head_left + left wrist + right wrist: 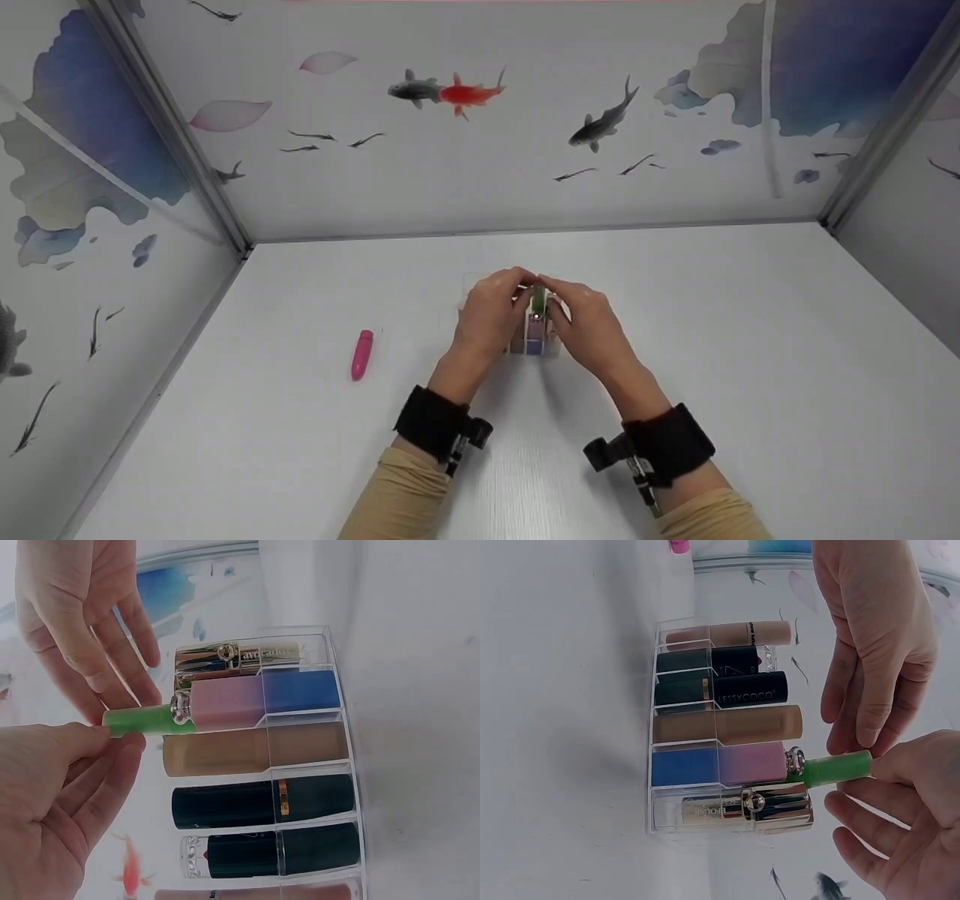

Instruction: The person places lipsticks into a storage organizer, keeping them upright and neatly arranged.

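Observation:
A clear lipstick organizer (326,637) stands upright on the table with several cosmetic tubes in its slots. My left hand (491,311) and right hand (592,322) meet over it from either side. Between their fingertips is the top of a slim green tube (847,766), which rises behind a pink and blue tube (232,701) with a clear ball on top. Thumb and finger of the left hand pinch the green end, and right fingertips hold it from the opposite side. The green tube's lower part is hidden.
Beside the pink and blue tube stand a gold-capped tube (791,814) and a brown tube (757,725). Black lipsticks (225,804) fill slots farther along. A bright pink tube (362,355) lies on the white table (300,450), left of the organizer. Printed panels enclose the table.

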A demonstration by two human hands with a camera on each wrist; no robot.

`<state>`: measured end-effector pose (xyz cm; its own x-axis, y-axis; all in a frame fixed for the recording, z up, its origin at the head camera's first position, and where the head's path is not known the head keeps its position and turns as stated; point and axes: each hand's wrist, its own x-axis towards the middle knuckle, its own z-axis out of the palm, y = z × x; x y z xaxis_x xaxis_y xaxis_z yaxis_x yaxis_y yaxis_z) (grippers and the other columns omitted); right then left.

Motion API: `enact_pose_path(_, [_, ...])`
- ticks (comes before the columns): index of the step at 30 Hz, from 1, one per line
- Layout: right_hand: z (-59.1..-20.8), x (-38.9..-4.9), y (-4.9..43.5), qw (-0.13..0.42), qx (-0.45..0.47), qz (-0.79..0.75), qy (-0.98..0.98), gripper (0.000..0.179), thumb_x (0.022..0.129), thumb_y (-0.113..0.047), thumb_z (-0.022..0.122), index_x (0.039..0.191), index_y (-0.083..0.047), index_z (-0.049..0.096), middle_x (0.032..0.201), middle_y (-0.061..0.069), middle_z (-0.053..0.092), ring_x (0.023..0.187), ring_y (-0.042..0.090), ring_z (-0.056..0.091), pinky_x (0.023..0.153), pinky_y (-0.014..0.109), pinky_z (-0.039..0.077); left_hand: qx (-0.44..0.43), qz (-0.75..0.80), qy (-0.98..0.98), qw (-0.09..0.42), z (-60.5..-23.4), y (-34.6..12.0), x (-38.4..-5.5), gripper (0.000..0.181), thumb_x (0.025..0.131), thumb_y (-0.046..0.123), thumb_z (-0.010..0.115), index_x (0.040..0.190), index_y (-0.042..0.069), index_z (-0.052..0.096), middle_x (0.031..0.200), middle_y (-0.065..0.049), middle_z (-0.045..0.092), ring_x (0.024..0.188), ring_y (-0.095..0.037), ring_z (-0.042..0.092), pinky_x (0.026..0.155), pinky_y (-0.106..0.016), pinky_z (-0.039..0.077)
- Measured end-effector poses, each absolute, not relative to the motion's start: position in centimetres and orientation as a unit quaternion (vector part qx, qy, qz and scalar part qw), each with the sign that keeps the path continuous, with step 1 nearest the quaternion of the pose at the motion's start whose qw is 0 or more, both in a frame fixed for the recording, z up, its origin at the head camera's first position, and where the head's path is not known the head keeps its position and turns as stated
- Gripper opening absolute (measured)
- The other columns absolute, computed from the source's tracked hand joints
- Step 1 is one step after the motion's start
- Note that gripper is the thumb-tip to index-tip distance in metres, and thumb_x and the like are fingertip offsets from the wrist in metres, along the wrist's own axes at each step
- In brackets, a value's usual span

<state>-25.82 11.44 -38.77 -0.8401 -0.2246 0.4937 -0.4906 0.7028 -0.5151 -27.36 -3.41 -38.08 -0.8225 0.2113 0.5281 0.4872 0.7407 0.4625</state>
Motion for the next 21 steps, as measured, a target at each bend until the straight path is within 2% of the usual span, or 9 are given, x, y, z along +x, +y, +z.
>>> enact_pose_path(7, [-39.08,-26.07,11.50,0.183,0.212,0.310,-0.909,0.037,0.090,0.001,0.057,0.126,-0.003,0.058,0.117,0.013,0.065,0.114,0.030,0.056,0.095,0.044,0.048,-0.183,-0.276,-0.918,0.216,-38.40,-3.39,-27.40,0.012,0.092,0.012,0.061,0.102,0.012,0.067,0.098,0.000,0.071,0.089,-0.010,0.068,0.077,-0.018,0.054])
enact_pose_path(15, [-39.31,-26.30,11.53,0.145,0.205,0.308,-0.917,0.033,0.091,0.000,0.055,0.124,-0.005,0.061,0.118,0.011,0.065,0.118,0.029,0.054,0.098,0.044,0.046,-0.176,-0.252,-0.932,0.189,-38.44,-3.27,-27.34,0.012,0.091,0.014,0.063,0.099,0.011,0.070,0.094,-0.001,0.072,0.086,-0.010,0.068,0.074,-0.020,0.054])
enact_pose_path(21, [-39.53,-26.40,11.54,0.143,0.211,0.298,-0.920,0.031,0.092,-0.002,0.054,0.123,-0.004,0.061,0.117,0.010,0.065,0.119,0.030,0.053,0.100,0.045,0.044,-0.179,-0.236,-0.938,0.180,-38.55,-3.24,-27.38,0.012,0.091,0.016,0.063,0.099,0.010,0.071,0.096,-0.001,0.072,0.089,-0.012,0.068,0.076,-0.022,0.054])
